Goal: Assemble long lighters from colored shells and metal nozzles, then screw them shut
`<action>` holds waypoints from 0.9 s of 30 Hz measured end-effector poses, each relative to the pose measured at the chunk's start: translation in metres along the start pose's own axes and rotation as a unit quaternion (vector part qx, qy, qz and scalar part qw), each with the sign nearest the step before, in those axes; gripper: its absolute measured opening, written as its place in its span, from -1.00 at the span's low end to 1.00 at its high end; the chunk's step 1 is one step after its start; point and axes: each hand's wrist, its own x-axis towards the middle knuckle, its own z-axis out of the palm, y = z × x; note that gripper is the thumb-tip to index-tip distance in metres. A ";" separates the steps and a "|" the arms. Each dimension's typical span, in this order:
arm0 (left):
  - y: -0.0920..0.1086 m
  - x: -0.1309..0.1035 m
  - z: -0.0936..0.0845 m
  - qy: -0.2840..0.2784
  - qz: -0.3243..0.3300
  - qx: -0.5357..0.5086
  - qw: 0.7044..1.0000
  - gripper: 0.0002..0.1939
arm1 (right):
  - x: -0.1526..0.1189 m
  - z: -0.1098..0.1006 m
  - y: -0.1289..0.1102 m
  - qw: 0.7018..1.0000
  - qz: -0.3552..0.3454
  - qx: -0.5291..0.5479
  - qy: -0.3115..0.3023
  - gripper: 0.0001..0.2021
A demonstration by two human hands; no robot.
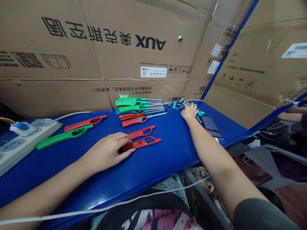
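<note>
Two red lighter casing halves [148, 140] lie side by side on the blue table, their hollow inner sides showing. My left hand [111, 148] has its thumb and fingers closed around the left end of the nearer half and touches the farther one. At the back right, my right hand [189, 111] reaches in among small parts, its fingers bent down; what they grip is hidden. Teal plastic pieces [200, 113] lie beside it. Left of that hand is a pile of long-necked lighters [131, 108] in green, blue, orange and red, with metal tubes pointing right.
A red casing [83, 124] and a green casing [64, 136] lie at left, near a white power strip [26, 137]. A dark phone-like slab [211, 127] rests at right. Cardboard [96, 64] walls the back. A white cable [120, 206] crosses in front of my lap.
</note>
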 end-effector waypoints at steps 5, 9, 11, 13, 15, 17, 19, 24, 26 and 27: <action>-0.001 0.001 0.000 -0.004 -0.001 -0.004 1.000 -0.73 | 0.000 0.001 0.000 1.000 0.000 -0.002 0.001 -0.71; 0.000 0.001 -0.001 -0.006 -0.001 0.003 1.000 -0.71 | 0.000 0.000 -0.001 1.000 0.007 0.004 -0.001 -0.75; 0.000 0.001 -0.001 -0.009 -0.001 0.008 1.000 -0.71 | 0.000 0.000 -0.001 1.000 0.007 0.008 -0.002 -0.75; -0.001 0.001 -0.001 -0.014 -0.001 0.010 1.000 -0.71 | 0.000 0.001 0.000 1.000 0.009 0.012 -0.005 -0.75; -0.001 0.000 -0.001 -0.018 -0.001 0.012 1.000 -0.71 | 0.000 0.002 0.000 1.000 0.012 0.016 -0.008 -0.74; -0.001 0.000 -0.001 -0.018 -0.001 0.014 1.000 -0.70 | 0.001 0.003 0.001 1.000 0.013 0.019 -0.006 -0.75; -0.002 0.000 -0.002 -0.019 0.001 0.017 1.000 -0.70 | 0.000 0.003 0.001 1.000 0.008 0.021 0.002 -0.77; -0.003 0.001 -0.005 -0.023 0.010 0.027 0.999 -0.69 | -0.002 -0.002 -0.002 0.998 -0.022 0.031 0.044 -0.78; -0.006 0.001 -0.006 -0.026 0.011 0.030 0.999 -0.68 | -0.002 -0.008 -0.005 0.994 -0.047 0.053 0.089 -0.73; -0.007 0.001 -0.007 -0.029 0.011 0.031 0.999 -0.68 | -0.002 -0.012 -0.007 0.989 -0.063 0.068 0.118 -0.71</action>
